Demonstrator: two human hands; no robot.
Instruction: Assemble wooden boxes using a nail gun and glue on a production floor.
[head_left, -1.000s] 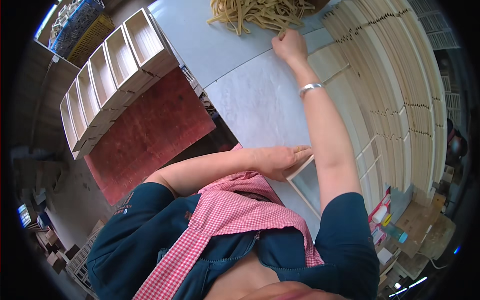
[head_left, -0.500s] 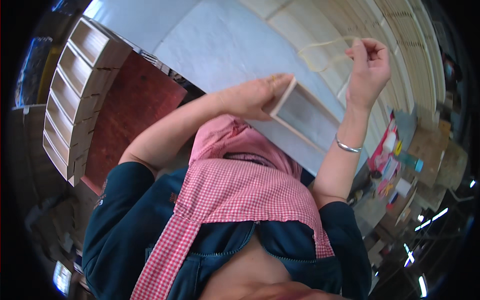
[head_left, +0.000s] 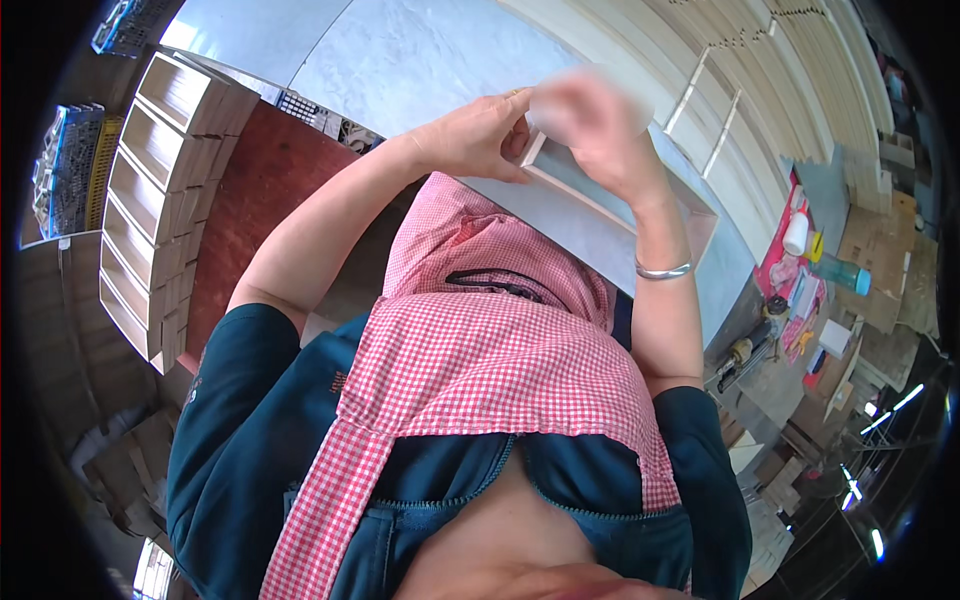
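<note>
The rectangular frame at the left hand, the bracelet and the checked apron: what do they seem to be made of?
Rectangular frame: probably bare, unvarnished wood; its edges are pale and matt.
Bracelet: likely polished metal, silvery with bright highlights; which metal is unclear.
Checked apron: woven cloth, perhaps cotton; it drapes in soft folds without shine.

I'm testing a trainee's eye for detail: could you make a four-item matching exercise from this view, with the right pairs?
Column one
1. Left hand
2. Silver-coloured bangle
3. Gingham apron
4. Open wooden boxes

Column two
A. Red and white
B. In a row at the picture's left
C. At the left end of the rectangular wooden frame
D. Around the right forearm

Right pairs: 1-C, 2-D, 3-A, 4-B
</note>
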